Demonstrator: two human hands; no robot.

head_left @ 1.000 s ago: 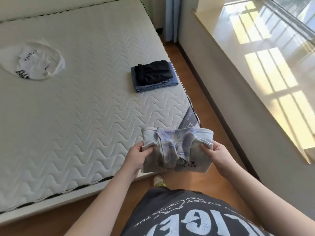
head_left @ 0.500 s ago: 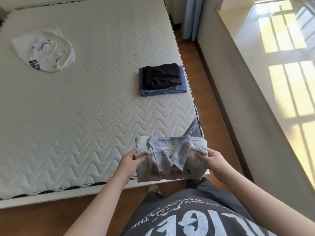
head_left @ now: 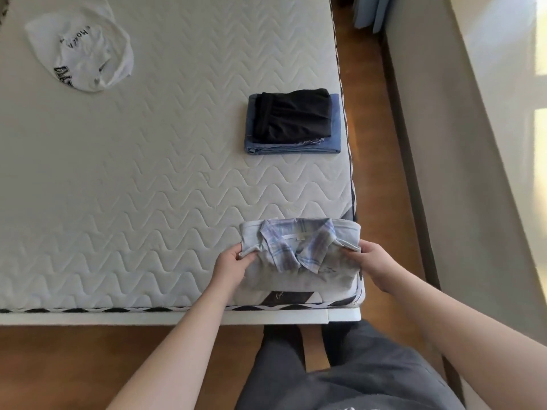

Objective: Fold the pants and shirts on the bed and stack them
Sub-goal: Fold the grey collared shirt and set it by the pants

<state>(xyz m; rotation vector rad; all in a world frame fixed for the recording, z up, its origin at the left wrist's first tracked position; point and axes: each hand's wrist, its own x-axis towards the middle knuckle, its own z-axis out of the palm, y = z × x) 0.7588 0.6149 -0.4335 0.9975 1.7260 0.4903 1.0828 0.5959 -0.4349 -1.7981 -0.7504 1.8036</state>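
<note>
The folded plaid shirt (head_left: 299, 255) has come down onto the bed (head_left: 148, 187); both hands, left (head_left: 232, 266) and right (head_left: 374, 266), grip its soft, light side edges.

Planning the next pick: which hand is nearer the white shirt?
Left. The left hand grips the plaid shirt's left edge, on the white shirt's side; the right hand grips the opposite edge, farther away.
</note>
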